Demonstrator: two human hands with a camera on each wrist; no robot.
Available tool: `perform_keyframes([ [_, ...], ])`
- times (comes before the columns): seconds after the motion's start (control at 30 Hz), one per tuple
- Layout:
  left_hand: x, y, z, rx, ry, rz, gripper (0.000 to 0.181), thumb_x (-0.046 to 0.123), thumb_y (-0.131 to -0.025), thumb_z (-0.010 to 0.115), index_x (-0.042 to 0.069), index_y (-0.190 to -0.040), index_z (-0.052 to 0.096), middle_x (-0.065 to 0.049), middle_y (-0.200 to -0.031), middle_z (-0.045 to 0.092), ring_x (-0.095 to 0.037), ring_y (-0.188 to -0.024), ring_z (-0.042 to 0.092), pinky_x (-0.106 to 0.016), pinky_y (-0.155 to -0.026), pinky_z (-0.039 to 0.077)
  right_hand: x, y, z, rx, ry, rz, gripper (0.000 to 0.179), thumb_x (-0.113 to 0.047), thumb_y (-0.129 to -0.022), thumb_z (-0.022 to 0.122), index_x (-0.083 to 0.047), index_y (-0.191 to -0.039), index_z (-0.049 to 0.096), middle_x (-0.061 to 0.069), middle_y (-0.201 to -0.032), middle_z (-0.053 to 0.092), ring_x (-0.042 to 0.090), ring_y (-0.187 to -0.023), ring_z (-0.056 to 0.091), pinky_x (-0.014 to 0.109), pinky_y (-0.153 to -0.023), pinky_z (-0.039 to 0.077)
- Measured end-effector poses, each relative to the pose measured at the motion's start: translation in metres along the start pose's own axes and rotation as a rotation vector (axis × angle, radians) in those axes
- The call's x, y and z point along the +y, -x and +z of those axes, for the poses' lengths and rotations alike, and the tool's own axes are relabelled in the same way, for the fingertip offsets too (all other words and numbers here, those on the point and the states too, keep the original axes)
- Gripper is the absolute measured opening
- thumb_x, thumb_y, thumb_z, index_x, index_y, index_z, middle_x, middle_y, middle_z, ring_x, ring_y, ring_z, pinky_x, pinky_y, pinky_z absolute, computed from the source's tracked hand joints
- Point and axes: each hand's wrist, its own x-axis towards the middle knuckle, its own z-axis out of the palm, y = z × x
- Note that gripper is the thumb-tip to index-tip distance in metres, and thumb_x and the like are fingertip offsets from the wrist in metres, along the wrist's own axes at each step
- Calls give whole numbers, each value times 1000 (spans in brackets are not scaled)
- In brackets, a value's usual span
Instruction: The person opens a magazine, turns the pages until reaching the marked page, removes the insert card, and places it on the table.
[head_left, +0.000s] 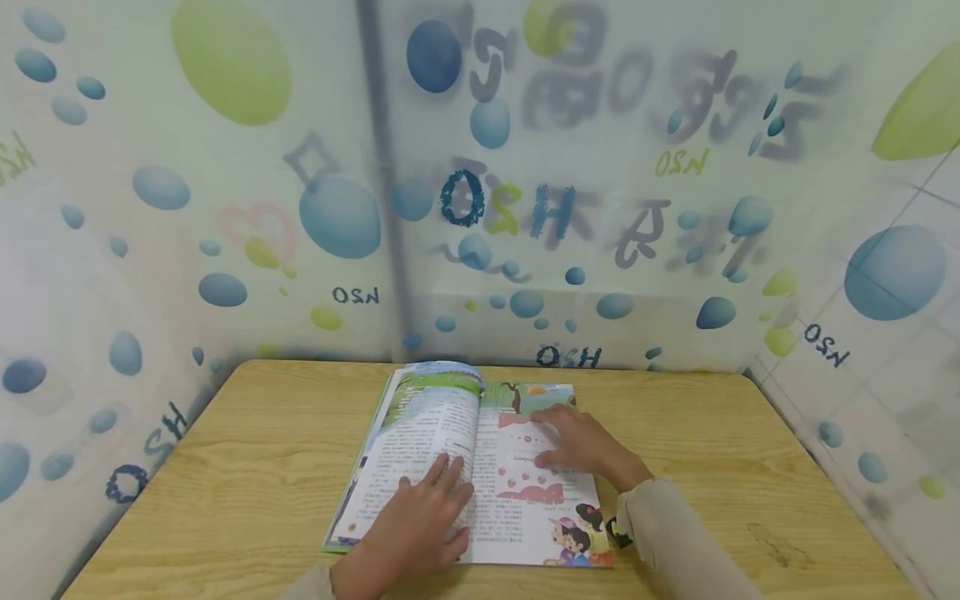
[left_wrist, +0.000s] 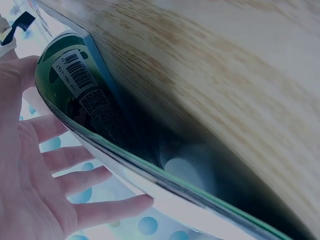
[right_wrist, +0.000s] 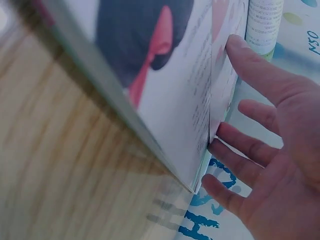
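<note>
An open magazine [head_left: 495, 533] lies on the wooden table, its left pages curving up toward the spine. On the right page is a pink-and-white paper card [head_left: 517, 483] with small red shapes. My left hand [head_left: 420, 512] rests on the lower left page near the spine, fingers spread. In the left wrist view, its fingers lie along the bent pages, and the back cover's barcode [left_wrist: 77, 75] shows under the curve. My right hand [head_left: 585, 442] touches the card with its fingertips; the right wrist view shows these fingers [right_wrist: 250, 142] extended and apart against the page.
The wooden table [head_left: 712, 467] extends on both sides of the magazine. Walls covered with printed sheeting [head_left: 465, 250], with blue and green drops, stand behind and at both sides. A dark band or watch [head_left: 618, 533] sits at the right sleeve.
</note>
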Motion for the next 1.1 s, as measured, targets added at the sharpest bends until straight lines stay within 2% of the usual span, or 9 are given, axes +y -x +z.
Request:
perform_keyframes([
  [0.23,0,0,-1,-6,0,-2,46,42,-87,66,11,-121,67,-16,-140,55,-38,-130,51,-61,-71,55,1,-2,-1,44,1,25,72,-30,-73,89,-17,-137,60,8,-134,56,30,-120,54,53,-101,45],
  [0.33,0,0,-1,2,-9,-1,45,42,-87,66,11,-120,67,-16,-139,55,-38,-129,52,-60,-70,56,3,-2,-1,63,-22,36,71,-31,-72,90,-15,-135,61,7,-135,56,30,-123,53,52,-103,44],
  [0.6,-1,1,0,29,-15,6,44,41,-87,66,11,-119,67,-16,-138,56,-38,-128,53,-59,-69,56,7,-1,0,80,-114,41,43,-24,-72,90,-16,-109,68,1,-119,64,23,-111,57,46,-99,46],
  [0.73,0,1,0,25,0,5,44,40,-87,66,10,-119,67,-17,-138,56,-39,-128,52,-60,-69,56,10,2,-1,78,-199,28,44,-19,-74,88,-13,-113,68,2,-118,64,25,-113,58,46,-99,47],
  [0.93,0,1,0,-6,30,-13,44,40,-88,65,10,-121,67,-16,-140,54,-39,-130,51,-62,-71,55,17,7,-3,80,-318,-48,42,-11,-80,81,-9,-119,66,6,-121,61,31,-117,56,51,-99,46],
  [1.1,-1,1,-1,-13,36,-13,43,40,-88,65,10,-120,67,-16,-140,54,-38,-130,51,-63,-70,55,19,11,-4,94,-345,-75,37,-6,-85,73,-10,-121,65,5,-120,60,24,-106,58,42,-90,51],
])
